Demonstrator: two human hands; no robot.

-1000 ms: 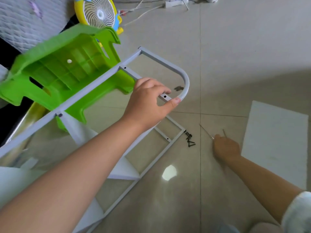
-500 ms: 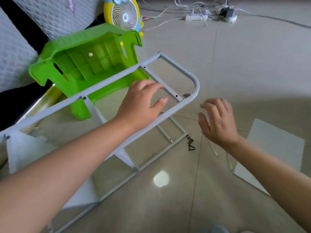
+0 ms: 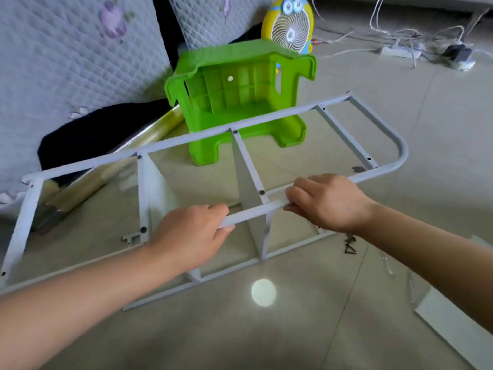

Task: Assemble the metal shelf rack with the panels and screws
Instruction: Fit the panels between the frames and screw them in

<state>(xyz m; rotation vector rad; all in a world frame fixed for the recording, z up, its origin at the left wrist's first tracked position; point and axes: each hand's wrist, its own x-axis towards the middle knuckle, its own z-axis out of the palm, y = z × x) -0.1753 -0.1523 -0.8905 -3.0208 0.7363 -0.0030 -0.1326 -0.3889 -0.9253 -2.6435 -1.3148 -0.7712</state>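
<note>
The white metal shelf rack (image 3: 269, 117) lies on its side on the tiled floor, its upper side frame raised and rounded at the right end. Two white panels (image 3: 249, 180) stand screwed between the side frames. My left hand (image 3: 190, 235) grips the near rail of the upper frame. My right hand (image 3: 326, 202) grips the same rail further right, just past the second panel. A small pile of black screws (image 3: 350, 245) lies on the floor under my right forearm. A loose white panel (image 3: 453, 325) lies at the lower right.
A green plastic stool (image 3: 240, 102) lies tipped over behind the rack. A yellow fan (image 3: 290, 25), a power strip (image 3: 397, 52) and cables sit at the back. A quilted mattress (image 3: 74, 54) and a shiny roll (image 3: 149, 134) are at the left. A small bracket (image 3: 130, 238) lies inside the frame.
My right hand rose from the floor near the screws and took hold of the frame's near rail. My left hand slid left along that rail. The view shifted so the whole rack shows.
</note>
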